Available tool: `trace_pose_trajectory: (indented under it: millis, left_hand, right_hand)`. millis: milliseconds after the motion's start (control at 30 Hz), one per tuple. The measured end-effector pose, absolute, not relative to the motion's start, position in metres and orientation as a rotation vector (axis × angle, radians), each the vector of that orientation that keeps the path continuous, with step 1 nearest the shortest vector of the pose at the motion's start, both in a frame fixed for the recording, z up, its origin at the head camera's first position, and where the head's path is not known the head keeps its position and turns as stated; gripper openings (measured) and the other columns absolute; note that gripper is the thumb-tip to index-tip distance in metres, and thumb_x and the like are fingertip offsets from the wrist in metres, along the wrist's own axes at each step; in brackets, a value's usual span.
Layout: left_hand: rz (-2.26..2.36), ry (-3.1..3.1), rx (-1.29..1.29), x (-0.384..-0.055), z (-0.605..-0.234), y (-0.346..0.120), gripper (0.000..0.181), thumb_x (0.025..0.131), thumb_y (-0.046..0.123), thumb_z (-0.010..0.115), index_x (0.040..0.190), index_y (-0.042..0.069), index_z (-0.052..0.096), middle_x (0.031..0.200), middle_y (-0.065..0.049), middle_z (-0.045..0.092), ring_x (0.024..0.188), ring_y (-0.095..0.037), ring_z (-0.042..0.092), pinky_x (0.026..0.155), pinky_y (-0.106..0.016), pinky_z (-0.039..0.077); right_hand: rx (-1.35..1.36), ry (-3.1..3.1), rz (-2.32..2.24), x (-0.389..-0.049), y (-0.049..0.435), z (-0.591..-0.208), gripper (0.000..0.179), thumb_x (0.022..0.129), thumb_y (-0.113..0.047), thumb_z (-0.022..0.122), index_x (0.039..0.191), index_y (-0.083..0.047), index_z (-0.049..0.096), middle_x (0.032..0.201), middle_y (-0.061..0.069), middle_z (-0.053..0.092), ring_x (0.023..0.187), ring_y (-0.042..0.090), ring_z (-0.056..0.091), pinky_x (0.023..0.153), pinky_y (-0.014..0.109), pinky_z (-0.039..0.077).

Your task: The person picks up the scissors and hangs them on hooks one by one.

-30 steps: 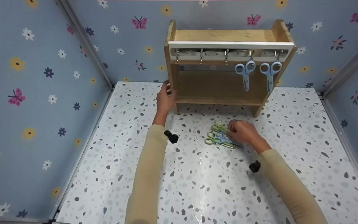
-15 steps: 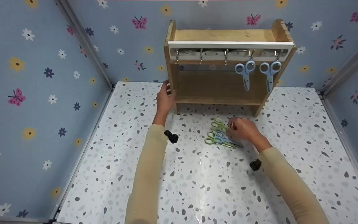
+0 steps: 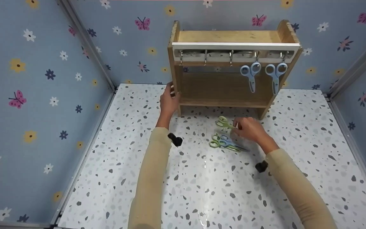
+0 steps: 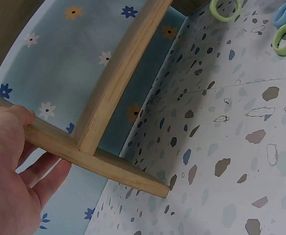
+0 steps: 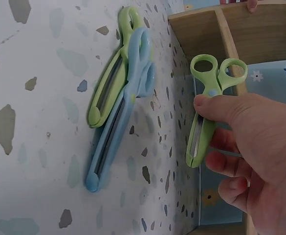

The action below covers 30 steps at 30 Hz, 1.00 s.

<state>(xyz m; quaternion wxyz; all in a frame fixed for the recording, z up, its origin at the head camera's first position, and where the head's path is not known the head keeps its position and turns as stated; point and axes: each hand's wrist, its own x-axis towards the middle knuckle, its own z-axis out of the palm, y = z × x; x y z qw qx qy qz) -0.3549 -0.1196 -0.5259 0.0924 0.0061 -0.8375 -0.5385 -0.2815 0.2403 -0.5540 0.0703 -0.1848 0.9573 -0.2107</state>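
My right hand (image 3: pixel 251 128) pinches green-handled scissors (image 5: pixel 211 81) between thumb and fingers, near the pivot. Their finger loops point left in the head view and the blades sit in a green sheath. Just in front, blue scissors (image 3: pixel 227 141) lie across another green pair (image 5: pixel 106 83) on the table. My left hand (image 3: pixel 169 101) grips the left side panel of a wooden rack (image 4: pixel 108 164), thumb on one face and fingers on the other. From hooks at the rack's right end hang two blue scissors, one (image 3: pixel 250 76) beside the other (image 3: pixel 275 78).
A white rail (image 3: pixel 195 46) with several metal hooks (image 3: pixel 206 57) runs across the rack's upper front; the three left hooks are bare. The speckled table (image 3: pixel 132 152) is bounded by flowered panels (image 3: pixel 37 127) at the back and both sides.
My right hand has moved slightly toward the rack with the green scissors, drawing them away from the other two pairs. The left hand has stayed on the rack.
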Motion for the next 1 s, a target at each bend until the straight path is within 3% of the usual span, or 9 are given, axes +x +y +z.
trace_pose_trajectory:
  millis: [533,800,1000]
  left_hand:
    - [-1.619,-2.486,0.030,-0.356,-0.527,-0.120,0.055,0.116,0.017,0.059,0.170,0.013,0.045,0.170,-0.023,0.057,0.149,-0.043,0.066,0.121,-0.055,0.059]
    - [-1.615,-2.471,0.019,-0.357,-0.528,-0.119,0.055,0.116,0.016,0.060,0.169,0.011,0.046,0.167,-0.025,0.059,0.146,-0.043,0.068,0.120,-0.054,0.060]
    - [-1.598,-2.490,0.039,-0.357,-0.527,-0.118,0.055,0.116,0.017,0.060,0.169,0.013,0.046,0.168,-0.023,0.059,0.146,-0.042,0.068,0.120,-0.054,0.060]
  right_hand:
    - [-0.539,2.925,-0.573,-0.286,0.236,-0.532,0.020,0.103,-0.025,0.083,0.112,-0.008,0.079,0.093,0.012,0.080,0.071,0.022,0.069,0.067,0.040,0.054]
    - [-0.595,2.982,-0.563,-0.287,0.233,-0.522,0.022,0.101,-0.025,0.084,0.111,-0.006,0.079,0.096,0.016,0.081,0.080,0.031,0.072,0.073,0.054,0.061]
    - [-0.596,2.991,-0.581,-0.288,0.232,-0.516,0.022,0.102,-0.025,0.083,0.112,-0.006,0.078,0.098,0.016,0.080,0.083,0.033,0.072,0.075,0.055,0.061]
